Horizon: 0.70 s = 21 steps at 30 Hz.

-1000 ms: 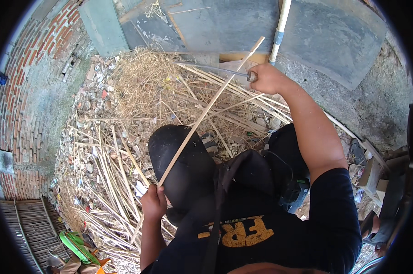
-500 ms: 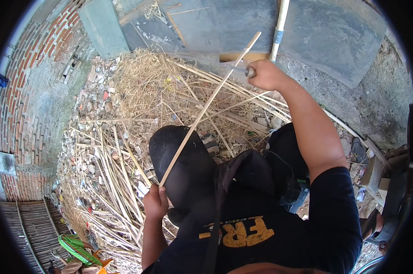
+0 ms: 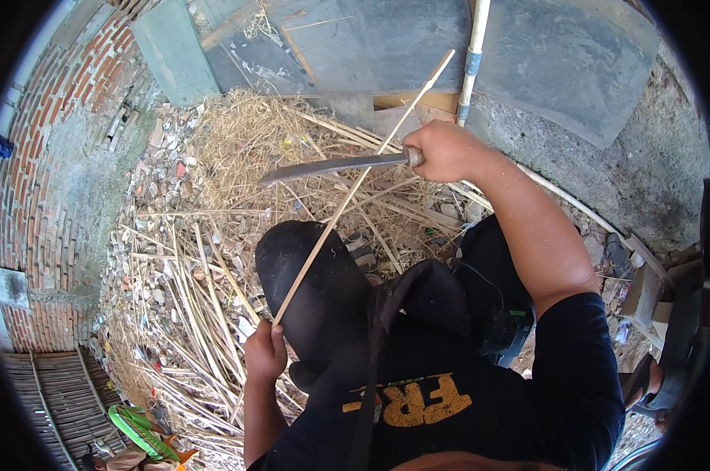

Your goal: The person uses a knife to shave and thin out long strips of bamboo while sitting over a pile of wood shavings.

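Observation:
My left hand is closed round the lower end of a long thin bamboo strip. The strip slants up and to the right across my left knee, its far tip standing near the grey panels. In my right hand, closed on its handle, is a machete. Its dark blade points left and crosses the upper half of the strip. Whether the blade touches the strip I cannot tell.
A pile of bamboo strips lies at my left. Ahead, curly shavings cover the rubble. A pale pipe stands before grey panels. Another person's bright green garment shows at lower left; someone's foot at right.
My right hand has moved a little left and toward me. The machete blade has swung out leftward, now broadly visible across the strip. My left hand stays nearly in place.

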Each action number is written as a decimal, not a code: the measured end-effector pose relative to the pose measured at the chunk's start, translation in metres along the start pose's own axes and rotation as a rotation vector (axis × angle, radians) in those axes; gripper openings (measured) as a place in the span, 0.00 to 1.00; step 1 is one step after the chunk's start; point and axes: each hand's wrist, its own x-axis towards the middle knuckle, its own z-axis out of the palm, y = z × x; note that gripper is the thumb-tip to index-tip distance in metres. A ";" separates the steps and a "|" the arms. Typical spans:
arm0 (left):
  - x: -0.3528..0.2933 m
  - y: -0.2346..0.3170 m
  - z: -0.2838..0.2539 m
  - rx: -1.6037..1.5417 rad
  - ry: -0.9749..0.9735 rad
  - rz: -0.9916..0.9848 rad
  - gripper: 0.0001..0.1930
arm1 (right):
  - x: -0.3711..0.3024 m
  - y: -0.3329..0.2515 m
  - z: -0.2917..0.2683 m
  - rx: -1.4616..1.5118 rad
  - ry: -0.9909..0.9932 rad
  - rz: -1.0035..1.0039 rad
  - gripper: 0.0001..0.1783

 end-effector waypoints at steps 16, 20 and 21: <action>-0.001 0.012 0.000 -0.033 -0.014 -0.056 0.15 | -0.003 0.006 -0.020 0.130 0.064 0.233 0.15; -0.001 0.009 0.002 -0.044 -0.008 -0.028 0.16 | 0.000 0.014 -0.008 0.107 0.061 0.103 0.15; -0.001 0.009 0.002 -0.055 -0.007 -0.023 0.16 | -0.001 0.013 -0.008 0.099 0.013 0.094 0.13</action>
